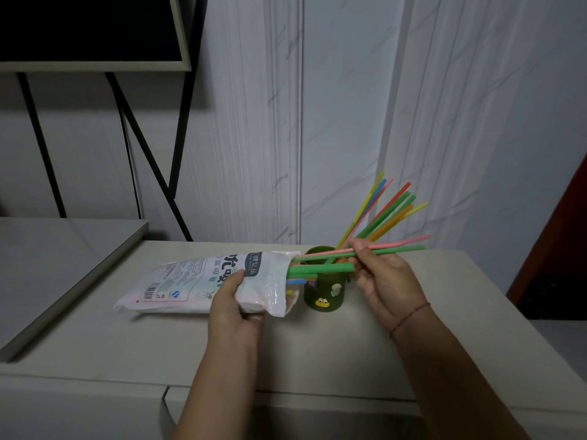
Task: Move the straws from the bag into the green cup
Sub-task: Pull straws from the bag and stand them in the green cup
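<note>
The left hand (233, 301) is wrapped around the open end of the white straw bag (209, 282), thumb pressed on top and fingers curled beneath, so the bag is held slightly lifted off the pale table (317, 350). To its right, the right hand (382, 281) is closed in a pinch on two thin straws (397, 246), one pink and one green, which are held almost level with their left ends at the bag's mouth. Thicker green and blue straws (320, 268) are seen sticking out of the bag between the two hands. The green cup (324, 292) is set upright between the hands, just beside the bag's mouth, and a fan of coloured straws (384, 211) is held in it, leaning up and away past the right hand.
</note>
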A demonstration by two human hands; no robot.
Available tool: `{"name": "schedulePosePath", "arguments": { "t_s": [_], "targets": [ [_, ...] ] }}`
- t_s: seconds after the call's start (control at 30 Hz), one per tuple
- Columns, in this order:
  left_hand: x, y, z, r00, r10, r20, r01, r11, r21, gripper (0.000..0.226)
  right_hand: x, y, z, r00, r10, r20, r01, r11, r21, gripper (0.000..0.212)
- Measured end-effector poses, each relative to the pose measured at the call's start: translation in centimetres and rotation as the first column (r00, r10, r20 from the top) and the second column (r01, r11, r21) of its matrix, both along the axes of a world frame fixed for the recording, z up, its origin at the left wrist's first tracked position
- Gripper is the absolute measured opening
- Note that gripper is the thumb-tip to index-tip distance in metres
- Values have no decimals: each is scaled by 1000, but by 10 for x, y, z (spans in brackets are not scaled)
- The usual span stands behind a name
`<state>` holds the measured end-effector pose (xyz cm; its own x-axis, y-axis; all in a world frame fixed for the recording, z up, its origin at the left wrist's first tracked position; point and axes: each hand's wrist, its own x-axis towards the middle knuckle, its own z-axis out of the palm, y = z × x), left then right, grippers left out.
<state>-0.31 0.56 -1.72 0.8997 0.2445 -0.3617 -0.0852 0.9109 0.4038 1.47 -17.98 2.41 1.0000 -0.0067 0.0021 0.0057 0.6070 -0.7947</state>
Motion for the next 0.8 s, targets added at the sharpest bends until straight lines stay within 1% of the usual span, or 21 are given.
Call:
{"name": "schedulePosePath", "arguments": {
  "t_s": [0.07,0.13,0.2,0.23,0.37,0.4,0.43,0.53,0.6,0.63,0.7,0.73,0.8],
  "targets": [
    [1,-3,0,1000,15,-5,-15,1000,13,38,-2,8,-3,1000,29,10,-28,995,-93,11],
    [0,-6,2,1000,25,-17,-25,1000,3,41,-2,11,-2,1000,8,30,-3,989,-146,11],
    [-2,-4,5,1000,20,-8,-20,1000,0,26,0,5,1,997,-68,44,73,989,-126,11],
    [-3,-2,6,1000,20,-10,-20,1000,-4,23,1,-1,3,993,-112,41,116,985,-127,11],
    [0,4,2,996,80,-48,-79,996,30,42,5,-27,8,976,-217,28,219,966,-139,11],
    [0,5,2,993,100,-63,-98,995,34,44,6,-32,8,972,-235,31,237,960,-149,10],
    [-1,6,3,992,106,-69,-104,994,32,42,7,-37,9,967,-252,37,255,954,-159,11],
    [-5,6,11,991,114,-67,-113,993,20,23,10,-49,9,951,-307,49,310,935,-171,11],
    [-7,5,13,991,113,-74,-112,993,24,15,13,-54,6,935,-350,54,353,914,-197,12],
    [-7,5,13,990,115,-79,-113,993,25,17,14,-56,5,927,-371,62,375,901,-219,14],
    [-6,7,11,988,122,-94,-120,992,33,32,17,-57,3,912,-400,88,408,871,-273,15],
    [-5,8,9,986,130,-107,-126,991,37,36,18,-56,3,908,-406,105,419,857,-302,15],
    [-4,9,8,985,133,-110,-129,991,46,32,19,-51,1,908,-395,140,419,833,-361,13]
  ]
}}
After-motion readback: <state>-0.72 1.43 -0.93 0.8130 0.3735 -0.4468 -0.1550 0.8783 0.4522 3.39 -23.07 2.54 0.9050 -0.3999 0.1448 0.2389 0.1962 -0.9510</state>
